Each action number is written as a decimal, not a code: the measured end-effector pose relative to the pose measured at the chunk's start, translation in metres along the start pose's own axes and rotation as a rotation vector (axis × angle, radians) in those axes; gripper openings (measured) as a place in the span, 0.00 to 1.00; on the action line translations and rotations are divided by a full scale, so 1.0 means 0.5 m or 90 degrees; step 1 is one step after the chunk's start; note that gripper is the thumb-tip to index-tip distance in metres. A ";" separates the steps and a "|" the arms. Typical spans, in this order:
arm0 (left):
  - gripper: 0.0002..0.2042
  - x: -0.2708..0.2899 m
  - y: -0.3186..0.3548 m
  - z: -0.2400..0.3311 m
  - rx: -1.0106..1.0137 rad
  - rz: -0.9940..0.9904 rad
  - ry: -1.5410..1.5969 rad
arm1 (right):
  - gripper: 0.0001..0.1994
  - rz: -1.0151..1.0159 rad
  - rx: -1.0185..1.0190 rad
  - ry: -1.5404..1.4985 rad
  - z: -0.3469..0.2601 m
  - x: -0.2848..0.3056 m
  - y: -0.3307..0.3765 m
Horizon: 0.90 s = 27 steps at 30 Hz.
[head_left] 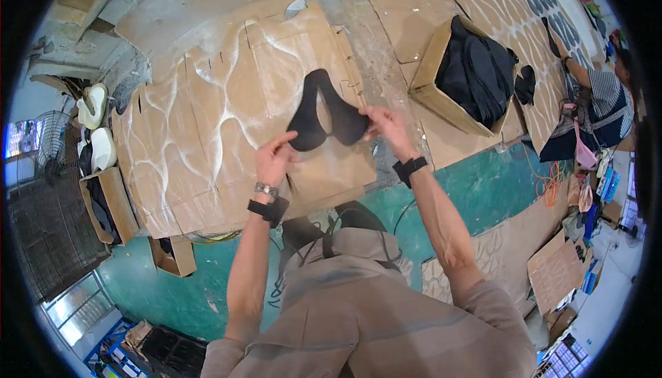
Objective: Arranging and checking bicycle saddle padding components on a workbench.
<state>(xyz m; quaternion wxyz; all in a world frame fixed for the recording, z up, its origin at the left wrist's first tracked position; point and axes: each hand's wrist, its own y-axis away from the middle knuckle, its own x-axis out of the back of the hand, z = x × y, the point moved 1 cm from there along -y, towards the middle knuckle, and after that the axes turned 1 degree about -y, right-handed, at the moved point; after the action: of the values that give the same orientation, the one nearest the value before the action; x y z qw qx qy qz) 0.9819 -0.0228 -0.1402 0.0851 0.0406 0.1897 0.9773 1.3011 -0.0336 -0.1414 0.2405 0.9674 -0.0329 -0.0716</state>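
A black bell-shaped piece (315, 112) of thin sheet material, narrow at its far end and split by a long opening in the middle, is spread over a cardboard sheet (269, 164). Its left near corner is pinched by the fingers of my left hand (274, 161). At the opposite corner my right hand (388, 128) grips the edge between thumb and fingers. Whitish curved outlines cover the cardboard around it. Both my wrists carry black bands, and a metal bracelet sits on the left one.
To the right stands a cardboard box (429, 95) full of black pieces (476, 67). Beyond it, another person (598, 95) works at a sheet with black pieces. At the left are white molded shapes (103, 149), a box (123, 202) and a fan (54, 140). The floor (186, 302) is green.
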 end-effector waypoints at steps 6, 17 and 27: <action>0.12 -0.054 0.071 -0.144 0.169 0.045 0.022 | 0.10 0.117 -0.070 0.019 0.180 -0.037 0.070; 0.08 -0.067 0.109 -0.170 0.168 0.096 -0.030 | 0.08 0.149 -0.030 0.134 0.239 -0.037 0.130; 0.06 -0.059 0.145 -0.234 0.098 0.088 -0.153 | 0.10 0.133 0.034 0.343 0.255 -0.041 0.163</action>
<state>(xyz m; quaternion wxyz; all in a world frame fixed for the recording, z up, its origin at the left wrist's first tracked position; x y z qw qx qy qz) 0.9867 -0.1369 -0.2223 0.0362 0.1763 0.2489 0.9517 1.2588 -0.1624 -0.2122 0.2214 0.9488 -0.0692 0.2143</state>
